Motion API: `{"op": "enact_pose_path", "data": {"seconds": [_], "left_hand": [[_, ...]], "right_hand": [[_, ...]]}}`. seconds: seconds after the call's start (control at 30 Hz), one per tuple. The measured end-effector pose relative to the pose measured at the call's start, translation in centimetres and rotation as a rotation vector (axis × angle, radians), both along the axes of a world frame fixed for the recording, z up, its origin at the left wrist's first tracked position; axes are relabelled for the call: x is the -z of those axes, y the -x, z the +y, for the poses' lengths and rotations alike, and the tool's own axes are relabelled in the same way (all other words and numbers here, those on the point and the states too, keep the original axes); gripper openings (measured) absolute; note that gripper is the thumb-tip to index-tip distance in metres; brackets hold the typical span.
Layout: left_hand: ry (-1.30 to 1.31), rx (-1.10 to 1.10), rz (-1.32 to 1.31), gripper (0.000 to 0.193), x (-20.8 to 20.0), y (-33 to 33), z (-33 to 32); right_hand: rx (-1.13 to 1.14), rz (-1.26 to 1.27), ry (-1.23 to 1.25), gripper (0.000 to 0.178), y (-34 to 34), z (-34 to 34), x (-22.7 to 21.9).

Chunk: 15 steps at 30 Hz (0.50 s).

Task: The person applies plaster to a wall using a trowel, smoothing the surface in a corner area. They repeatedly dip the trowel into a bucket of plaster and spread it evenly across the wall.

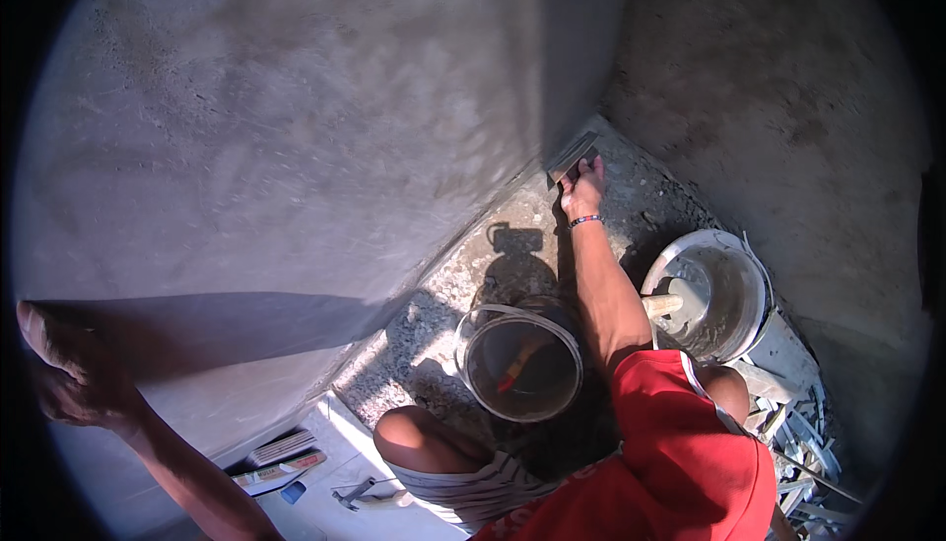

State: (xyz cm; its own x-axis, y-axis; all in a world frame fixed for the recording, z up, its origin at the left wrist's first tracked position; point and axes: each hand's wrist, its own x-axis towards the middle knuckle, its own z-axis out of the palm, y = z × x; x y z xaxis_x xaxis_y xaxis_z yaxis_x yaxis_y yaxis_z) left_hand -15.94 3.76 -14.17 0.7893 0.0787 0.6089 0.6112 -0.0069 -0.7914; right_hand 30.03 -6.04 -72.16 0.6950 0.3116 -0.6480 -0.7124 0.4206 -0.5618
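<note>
My right hand [584,186], a beaded band on its wrist, reaches to the foot of the wall near the corner. Its fingers close on a flat grey rectangular piece [572,159], which lies low along the wall's base; whether it is a tile strip or a blade I cannot tell. On the far left, my left hand [74,369] is up at the smooth grey wall [286,147]. One finger or thumb sticks out; the other fingers are lost in shadow at the picture's dark rim.
Between my knees stands a bucket [463,329] of dark liquid holding a yellow-and-red tool [520,366]. At right, a white bucket [757,290] contains grey mix and a wooden-handled tool [662,304]. Cut strips [813,433] lie below it. A white box-like surface [340,482] is lower left.
</note>
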Motion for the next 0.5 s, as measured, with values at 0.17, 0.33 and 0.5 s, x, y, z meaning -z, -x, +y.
{"op": "enact_pose_path", "data": {"seconds": [0.17, 0.33, 0.5], "left_hand": [[-0.006, 0.017, -0.019, 0.038, 0.1, -0.5, 0.1], [0.001, -0.012, -0.057, 0.041, 0.4, -0.1, -0.1], [-0.058, -0.063, -0.082, 0.039, 0.8, 0.6, 0.1]], "right_hand": [[-0.019, -0.012, 0.099, 0.047, -0.1, 1.3, 0.2], [0.043, -0.042, -0.049, 0.049, 0.5, 1.7, -1.0], [0.061, -0.169, -0.180, 0.054, 2.4, 1.7, -10.3]]}}
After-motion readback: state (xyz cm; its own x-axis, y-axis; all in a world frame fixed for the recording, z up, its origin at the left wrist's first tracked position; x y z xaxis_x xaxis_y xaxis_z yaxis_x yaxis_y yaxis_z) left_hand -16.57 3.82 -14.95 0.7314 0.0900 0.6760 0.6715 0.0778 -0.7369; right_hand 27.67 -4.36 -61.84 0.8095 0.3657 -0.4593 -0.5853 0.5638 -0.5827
